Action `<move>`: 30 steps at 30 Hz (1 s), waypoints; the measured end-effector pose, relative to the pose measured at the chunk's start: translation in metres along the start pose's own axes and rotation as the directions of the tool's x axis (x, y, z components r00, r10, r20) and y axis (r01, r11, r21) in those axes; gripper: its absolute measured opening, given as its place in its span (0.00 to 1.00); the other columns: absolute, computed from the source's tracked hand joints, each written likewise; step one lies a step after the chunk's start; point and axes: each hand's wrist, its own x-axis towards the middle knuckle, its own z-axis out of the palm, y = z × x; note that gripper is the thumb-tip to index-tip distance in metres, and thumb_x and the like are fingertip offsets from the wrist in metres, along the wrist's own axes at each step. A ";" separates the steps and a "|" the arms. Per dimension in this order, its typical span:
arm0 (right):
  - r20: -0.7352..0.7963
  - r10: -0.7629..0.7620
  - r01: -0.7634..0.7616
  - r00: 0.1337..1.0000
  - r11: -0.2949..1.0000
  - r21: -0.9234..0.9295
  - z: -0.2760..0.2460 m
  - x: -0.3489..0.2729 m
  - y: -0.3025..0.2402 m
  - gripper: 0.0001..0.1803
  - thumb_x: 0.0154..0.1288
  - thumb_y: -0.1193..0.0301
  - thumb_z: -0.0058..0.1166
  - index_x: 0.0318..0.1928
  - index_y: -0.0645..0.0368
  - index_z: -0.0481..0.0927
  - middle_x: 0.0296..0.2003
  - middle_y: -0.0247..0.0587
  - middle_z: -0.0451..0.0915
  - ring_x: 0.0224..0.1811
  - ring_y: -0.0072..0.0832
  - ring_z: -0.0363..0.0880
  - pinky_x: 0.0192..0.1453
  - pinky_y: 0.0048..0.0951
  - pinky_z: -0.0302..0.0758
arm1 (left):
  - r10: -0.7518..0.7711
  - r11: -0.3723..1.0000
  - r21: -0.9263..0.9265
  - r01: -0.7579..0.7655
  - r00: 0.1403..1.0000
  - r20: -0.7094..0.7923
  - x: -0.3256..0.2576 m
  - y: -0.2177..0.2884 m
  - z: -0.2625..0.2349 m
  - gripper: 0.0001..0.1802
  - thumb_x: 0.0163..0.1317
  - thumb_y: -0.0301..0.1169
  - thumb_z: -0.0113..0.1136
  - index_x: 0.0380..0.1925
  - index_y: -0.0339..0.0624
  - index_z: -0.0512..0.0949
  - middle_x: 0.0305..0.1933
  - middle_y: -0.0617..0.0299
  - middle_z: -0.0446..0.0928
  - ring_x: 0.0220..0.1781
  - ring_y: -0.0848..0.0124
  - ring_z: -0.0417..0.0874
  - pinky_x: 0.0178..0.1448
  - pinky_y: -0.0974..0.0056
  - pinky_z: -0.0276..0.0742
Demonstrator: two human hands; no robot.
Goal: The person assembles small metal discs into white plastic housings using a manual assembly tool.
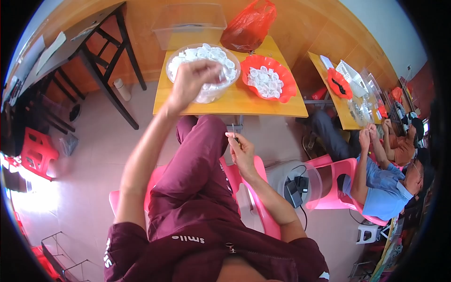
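My left hand [192, 81] reaches up over a clear round bowl [234, 66] heaped with small white plastic caps; its fingers are curled together over the caps, and whether a cap is in them is hidden. My right hand [241, 149] is low, above my lap below the table's near edge, pinching a thin dark tool [234, 132] that points upward. A red scalloped bowl [287, 84] to the right of the clear one holds more white pieces. Both bowls stand on a small yellow wooden table [235, 105].
A clear lidded bin [188, 23] and a red plastic bag [249, 26] sit beyond the table. A black-framed desk [103, 51] stands at left, a red stool [37, 152] at far left. At right, seated people work at another yellow table [340, 110]; pink chairs [336, 188] stand close.
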 end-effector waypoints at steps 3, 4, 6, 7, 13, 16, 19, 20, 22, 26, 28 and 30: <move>0.002 -0.040 0.040 0.999 0.999 0.011 0.001 0.002 0.001 0.11 0.65 0.70 0.50 0.45 0.59 0.78 0.13 0.23 0.65 0.11 0.09 0.57 0.14 0.15 0.52 | 0.108 0.987 -0.122 -0.107 0.994 0.004 -0.076 0.022 0.022 0.10 0.59 0.25 0.57 0.39 0.32 0.78 0.42 0.55 0.78 0.43 0.73 0.78 0.45 0.69 0.77; 0.010 -0.076 0.075 0.997 0.997 0.034 0.001 0.005 0.002 0.11 0.65 0.70 0.50 0.45 0.59 0.78 0.14 0.24 0.66 0.10 0.09 0.57 0.13 0.15 0.52 | 0.107 0.968 -0.227 -0.108 0.994 -0.016 -0.093 0.025 0.030 0.09 0.57 0.21 0.58 0.39 0.33 0.79 0.44 0.54 0.77 0.44 0.72 0.78 0.47 0.69 0.76; 0.026 -0.080 0.077 0.996 0.991 0.111 0.008 0.006 -0.020 0.11 0.65 0.69 0.49 0.44 0.60 0.78 0.14 0.26 0.67 0.09 0.10 0.58 0.11 0.15 0.52 | 0.051 0.958 -0.279 -0.066 0.997 -0.061 -0.113 0.028 0.041 0.09 0.53 0.17 0.59 0.35 0.37 0.81 0.46 0.55 0.77 0.45 0.71 0.78 0.47 0.70 0.75; 0.033 -0.090 0.084 0.995 0.985 0.150 0.014 0.003 -0.040 0.11 0.65 0.69 0.48 0.44 0.60 0.78 0.14 0.27 0.67 0.09 0.10 0.58 0.11 0.15 0.53 | 0.068 0.966 -0.245 -0.084 0.995 -0.073 -0.115 0.028 0.043 0.10 0.52 0.17 0.60 0.35 0.37 0.81 0.46 0.55 0.77 0.46 0.70 0.77 0.47 0.69 0.75; 0.119 -0.311 0.287 0.943 0.941 0.179 0.027 -0.018 -0.126 0.16 0.65 0.67 0.48 0.48 0.66 0.74 0.23 0.33 0.73 0.10 0.11 0.59 0.13 0.13 0.52 | 0.201 0.979 0.011 -0.202 0.965 -0.169 -0.119 0.032 0.033 0.12 0.48 0.15 0.61 0.34 0.37 0.80 0.37 0.59 0.80 0.40 0.70 0.80 0.45 0.68 0.75; 0.179 -0.287 0.271 0.941 0.956 0.110 0.023 -0.029 -0.134 0.14 0.60 0.73 0.53 0.47 0.64 0.75 0.24 0.31 0.72 0.13 0.09 0.59 0.14 0.12 0.53 | 0.069 0.993 -0.085 -0.086 0.981 -0.183 -0.127 0.034 0.039 0.17 0.47 0.14 0.61 0.40 0.35 0.76 0.38 0.58 0.79 0.42 0.71 0.80 0.46 0.69 0.76; 0.232 -0.243 0.235 0.942 0.970 0.061 0.024 -0.037 -0.137 0.14 0.56 0.80 0.55 0.45 0.63 0.76 0.24 0.26 0.70 0.15 0.07 0.59 0.16 0.12 0.55 | 0.092 0.985 -0.116 -0.125 0.963 -0.255 -0.128 0.034 0.047 0.21 0.47 0.13 0.61 0.44 0.33 0.72 0.41 0.56 0.77 0.43 0.70 0.81 0.49 0.69 0.77; 0.237 -0.264 0.268 0.935 0.963 0.017 0.026 -0.037 -0.137 0.13 0.56 0.81 0.55 0.45 0.63 0.76 0.24 0.26 0.69 0.16 0.07 0.59 0.16 0.11 0.55 | 0.089 0.986 -0.116 -0.121 0.965 -0.247 -0.129 0.034 0.047 0.21 0.47 0.13 0.61 0.44 0.33 0.72 0.41 0.56 0.77 0.43 0.70 0.81 0.49 0.69 0.77; 0.237 -0.283 0.297 0.929 0.955 -0.024 0.026 -0.039 -0.137 0.13 0.57 0.81 0.54 0.44 0.63 0.76 0.23 0.25 0.69 0.16 0.07 0.60 0.17 0.11 0.56 | 0.142 0.981 -0.098 -0.166 0.967 -0.212 -0.131 0.034 0.046 0.24 0.48 0.12 0.60 0.47 0.31 0.68 0.45 0.55 0.75 0.46 0.68 0.80 0.51 0.67 0.76; 0.283 -0.275 0.276 0.919 0.960 0.037 0.024 -0.041 -0.139 0.12 0.57 0.81 0.54 0.43 0.63 0.77 0.24 0.25 0.70 0.18 0.07 0.61 0.18 0.11 0.57 | 0.022 0.920 -0.382 -0.092 0.983 -0.183 -0.134 0.033 0.047 0.25 0.48 0.11 0.60 0.48 0.32 0.68 0.46 0.55 0.74 0.48 0.67 0.79 0.53 0.66 0.75; 0.288 -0.231 0.223 0.929 0.973 0.061 0.022 -0.042 -0.141 0.12 0.56 0.81 0.54 0.43 0.63 0.77 0.24 0.25 0.70 0.19 0.07 0.62 0.18 0.11 0.57 | -0.141 0.653 -0.755 0.066 0.989 -0.036 -0.132 0.033 0.045 0.27 0.47 0.12 0.60 0.49 0.34 0.67 0.47 0.56 0.73 0.49 0.67 0.77 0.54 0.65 0.74; 0.283 -0.228 0.217 0.932 0.974 0.070 0.020 -0.041 -0.143 0.10 0.56 0.81 0.54 0.41 0.63 0.78 0.24 0.25 0.71 0.19 0.07 0.62 0.19 0.11 0.57 | -0.143 0.566 -0.815 0.125 0.988 0.053 -0.131 0.034 0.043 0.27 0.48 0.16 0.62 0.50 0.35 0.67 0.49 0.55 0.72 0.50 0.68 0.75 0.54 0.65 0.73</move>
